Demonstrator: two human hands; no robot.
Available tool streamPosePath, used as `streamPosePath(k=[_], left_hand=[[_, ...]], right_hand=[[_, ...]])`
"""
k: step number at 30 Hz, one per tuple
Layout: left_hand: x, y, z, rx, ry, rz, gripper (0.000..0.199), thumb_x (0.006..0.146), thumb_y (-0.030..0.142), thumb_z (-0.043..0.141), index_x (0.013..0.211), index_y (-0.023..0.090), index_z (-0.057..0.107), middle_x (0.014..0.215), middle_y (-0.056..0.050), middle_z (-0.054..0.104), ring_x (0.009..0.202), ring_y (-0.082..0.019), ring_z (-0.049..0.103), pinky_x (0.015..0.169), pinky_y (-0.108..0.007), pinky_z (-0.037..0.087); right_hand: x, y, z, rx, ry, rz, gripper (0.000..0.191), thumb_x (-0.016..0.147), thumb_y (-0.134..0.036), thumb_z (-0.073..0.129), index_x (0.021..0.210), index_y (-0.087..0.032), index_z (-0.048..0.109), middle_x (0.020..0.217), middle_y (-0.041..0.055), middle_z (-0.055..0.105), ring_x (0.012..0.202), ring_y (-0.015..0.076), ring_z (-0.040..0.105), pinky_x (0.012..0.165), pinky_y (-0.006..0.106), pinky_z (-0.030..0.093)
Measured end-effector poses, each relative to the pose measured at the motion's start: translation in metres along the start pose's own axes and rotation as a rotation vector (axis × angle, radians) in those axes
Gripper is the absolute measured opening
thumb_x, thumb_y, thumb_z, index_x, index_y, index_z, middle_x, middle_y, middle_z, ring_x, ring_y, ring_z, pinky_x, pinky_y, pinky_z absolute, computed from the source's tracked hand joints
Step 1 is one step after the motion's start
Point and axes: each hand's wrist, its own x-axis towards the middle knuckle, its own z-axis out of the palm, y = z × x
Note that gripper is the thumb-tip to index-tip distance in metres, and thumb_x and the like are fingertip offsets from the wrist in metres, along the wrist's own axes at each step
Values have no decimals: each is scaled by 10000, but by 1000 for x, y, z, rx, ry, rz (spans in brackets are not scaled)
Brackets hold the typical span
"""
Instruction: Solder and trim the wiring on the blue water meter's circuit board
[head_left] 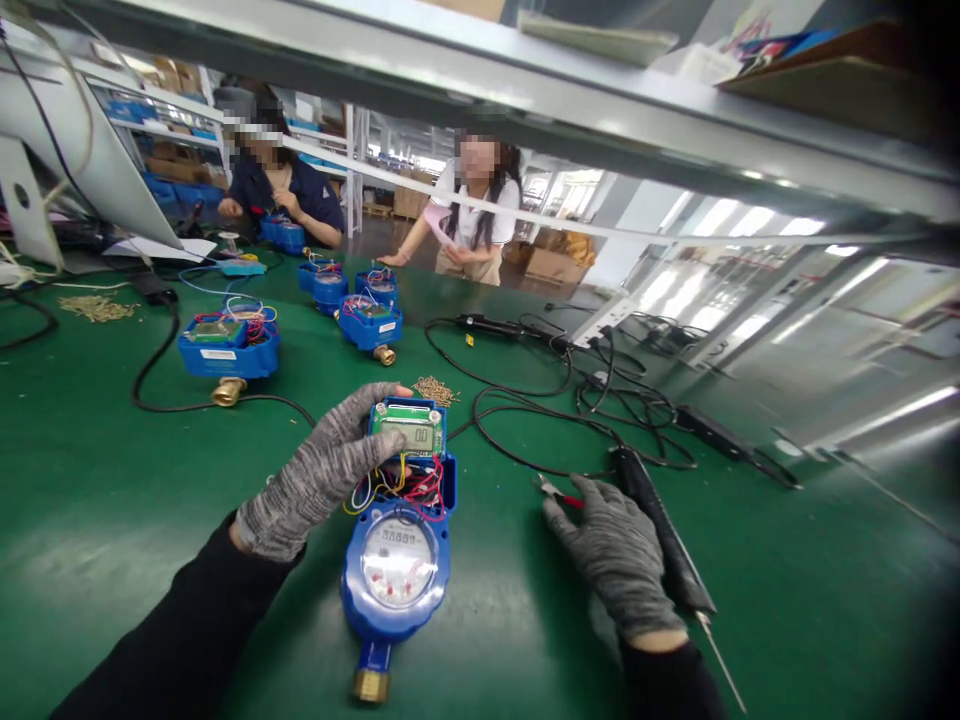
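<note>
A blue water meter lies in front of me, its dial up and its brass fitting toward me. At its far end is a green circuit board with a small display reading 0.0. Red, yellow and white wires spill out between board and dial. My left hand, in a grey knit glove, grips the board end, thumb over the display's left edge. My right hand, gloved alike, is closed over red-handled pliers low over the table; their jaws point left. A black electric screwdriver lies beside that hand.
More blue meters with exposed wires stand farther back on the green table. Small piles of screws lie beyond my meter and at far left. Black cables loop across the right. A shelf edge crosses above; two people are opposite.
</note>
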Motion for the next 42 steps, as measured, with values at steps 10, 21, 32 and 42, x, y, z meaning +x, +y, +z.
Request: streamPosePath(k=[10, 21, 32, 42], left_hand=[[-9, -32, -3, 292, 285, 308, 399, 852, 338, 702, 1221, 272, 567, 1305, -34, 613, 1193, -251, 598, 1004, -357, 508], [-22, -46, 1, 741, 355, 545, 353, 906, 225, 627, 1234, 335, 557, 1220, 22, 676, 1139, -198, 639, 1016, -348, 501], [-21, -44, 4, 807, 355, 518, 364, 917, 242, 611, 1260, 337, 536, 1254, 16, 672, 1149, -213, 648, 996, -367, 525], [-22, -42, 6, 762, 378, 491, 366, 897, 257, 628, 1247, 342, 563, 1249, 21, 677, 1156, -238, 645, 1026, -403, 510]], right_hand=[[2, -137, -10, 820, -327, -236, 171, 917, -337, 611, 884, -206, 716, 867, 36, 732, 793, 192, 683, 710, 303, 569], [-8, -154, -18, 1143, -501, -47, 153, 827, -357, 701, 753, -223, 709, 737, 3, 677, 711, 173, 642, 632, 271, 550], [-1, -141, -17, 988, -512, -204, 255, 973, -368, 525, 790, -206, 599, 786, 1, 614, 746, 154, 603, 704, 284, 510], [-5, -141, -13, 285, 158, -733, 70, 921, -166, 603, 979, -192, 633, 829, 17, 672, 751, 195, 552, 751, 375, 408]])
